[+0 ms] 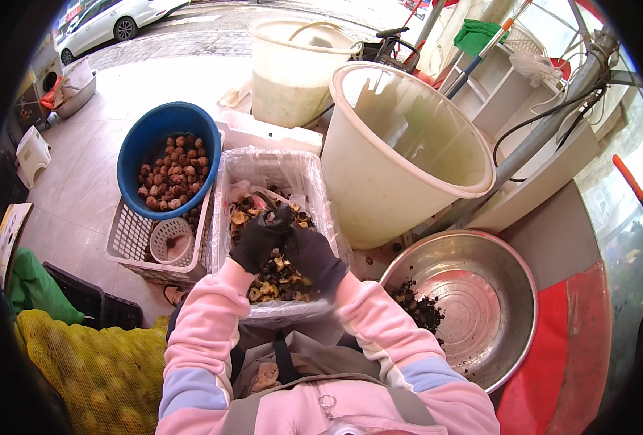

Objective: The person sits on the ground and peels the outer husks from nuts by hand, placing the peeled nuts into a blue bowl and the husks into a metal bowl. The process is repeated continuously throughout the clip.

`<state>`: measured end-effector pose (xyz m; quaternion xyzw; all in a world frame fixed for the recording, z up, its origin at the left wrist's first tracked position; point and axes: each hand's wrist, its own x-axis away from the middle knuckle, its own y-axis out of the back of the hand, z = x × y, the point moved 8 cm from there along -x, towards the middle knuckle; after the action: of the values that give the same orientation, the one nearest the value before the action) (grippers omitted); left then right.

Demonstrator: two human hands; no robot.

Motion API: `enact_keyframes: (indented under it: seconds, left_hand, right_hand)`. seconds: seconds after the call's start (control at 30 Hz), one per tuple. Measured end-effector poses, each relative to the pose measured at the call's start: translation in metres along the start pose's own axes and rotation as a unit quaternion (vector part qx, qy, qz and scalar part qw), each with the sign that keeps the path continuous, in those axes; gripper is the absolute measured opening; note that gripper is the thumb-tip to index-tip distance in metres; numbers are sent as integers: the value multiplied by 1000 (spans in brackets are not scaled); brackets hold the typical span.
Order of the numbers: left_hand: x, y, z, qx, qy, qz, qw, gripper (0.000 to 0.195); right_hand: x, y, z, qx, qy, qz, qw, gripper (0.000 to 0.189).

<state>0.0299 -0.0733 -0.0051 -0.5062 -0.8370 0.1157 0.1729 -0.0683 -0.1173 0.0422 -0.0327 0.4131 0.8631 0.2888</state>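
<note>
In black gloves, my left hand and my right hand meet over a crate lined with clear plastic. My left fingers curl around a small dark piece, mostly covered by the glove. A narrow curved strip, perhaps a tool blade, sticks up beyond the fingers; which hand grips it cannot be told. My right fingertips are hidden against the left hand. Below them the crate holds brown, yellow and black husk pieces. At the left, a blue basin contains many brown wrinkled nuts, seemingly walnuts.
A white plastic basket supports the blue basin and holds a small round basket. Right of the crate stand a large white tub and a steel basin with dark scraps. A yellow mesh sack lies lower left.
</note>
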Motion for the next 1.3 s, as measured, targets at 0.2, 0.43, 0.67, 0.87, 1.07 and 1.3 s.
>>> enact_keyframes:
  seconds: [0.2, 0.43, 0.67, 0.87, 1.07, 1.3]
  left_hand:
    - [-21, 30, 17, -236, -97, -84, 963, 47]
    - [22, -28, -9, -146, 28, 48, 988, 28]
    - [8, 3, -27, -179, -206, 123, 954, 25]
    - [11, -7, -36, -223, -306, 90, 921, 29]
    - [26, -28, -53, -236, -282, 59, 928, 26]
    - [26, -32, -51, -447, -315, 73, 834, 43]
  right_hand:
    - [0, -6, -1, 45, -22, -2, 999, 19]
    - [-8, 6, -35, 129, -51, 31, 990, 19]
    - [-4, 34, -8, -19, -52, -94, 994, 21]
    - [1, -9, 1, 48, 5, 25, 999, 19]
    - [-2, 8, -7, 23, -71, 65, 995, 24]
    - [-4, -1, -48, -90, -191, 132, 968, 31]
